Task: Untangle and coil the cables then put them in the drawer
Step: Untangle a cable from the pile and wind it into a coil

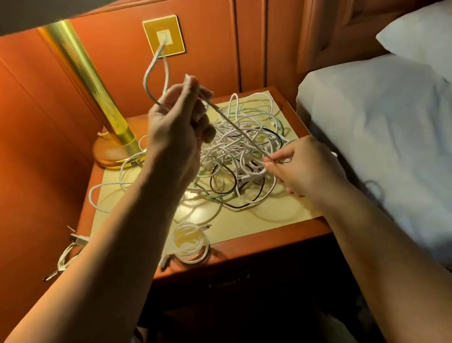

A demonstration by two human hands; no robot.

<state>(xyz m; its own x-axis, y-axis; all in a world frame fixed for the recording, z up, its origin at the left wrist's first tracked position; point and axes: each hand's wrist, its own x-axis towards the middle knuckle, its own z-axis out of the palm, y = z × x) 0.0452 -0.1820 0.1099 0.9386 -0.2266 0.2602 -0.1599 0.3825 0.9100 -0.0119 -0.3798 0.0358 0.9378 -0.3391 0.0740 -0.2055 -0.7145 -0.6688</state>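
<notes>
1. Bed point(404, 128) with white sheets and a pillow point(429, 35) fills the right side, just beside the nightstand.
2. Red-brown wood wall panelling point(22, 112) behind and to the left; gold wall socket plate point(163, 36) on it with a white cable plugged in.
3. Nightstand surface point(269, 217), cream top with wood rim, under both hands.
4. Brass lamp point(90, 82) stands at the back left corner of the surface, round base touching the top.
5. Tangled cables point(239, 152), mostly white, a few black and pale green, heaped mid-surface; loose loops spill to the left edge.
6. Coiled cable point(191, 241), white, lies at the front edge of the surface, apart from the heap.
7. Left hand point(177, 125) raised over the heap, fingers curled round a held cable point(234, 128).
8. Right hand point(302, 166) low at the heap's right side, fingertips pinching the same held cable, which runs taut between the hands.
9. Small plug and wire point(67, 251) hang off the left side of the nightstand.
</notes>
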